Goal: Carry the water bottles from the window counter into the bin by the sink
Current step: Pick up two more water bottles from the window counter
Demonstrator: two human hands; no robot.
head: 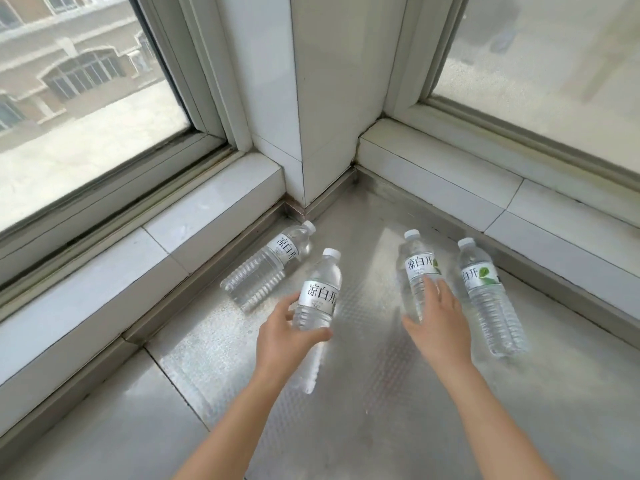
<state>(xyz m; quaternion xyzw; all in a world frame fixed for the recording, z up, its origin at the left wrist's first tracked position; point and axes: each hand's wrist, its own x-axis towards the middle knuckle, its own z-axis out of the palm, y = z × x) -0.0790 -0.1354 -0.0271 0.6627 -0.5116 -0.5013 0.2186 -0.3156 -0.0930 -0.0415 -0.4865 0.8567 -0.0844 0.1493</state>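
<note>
Several clear water bottles with white caps and white labels are on the steel window counter (363,393). One bottle (268,265) lies on its side near the corner. My left hand (285,336) is wrapped around the lower middle of a second bottle (320,294), which stands tilted. My right hand (434,322) reaches over a third bottle (415,268), fingers spread and touching its body below the label, not closed around it. A fourth bottle (488,296) stands just right of that hand. The bin and sink are out of view.
White tiled window sills (194,230) run along the left and right (485,192) of the counter, meeting at a white corner pillar (322,98). Large window panes rise behind both sills.
</note>
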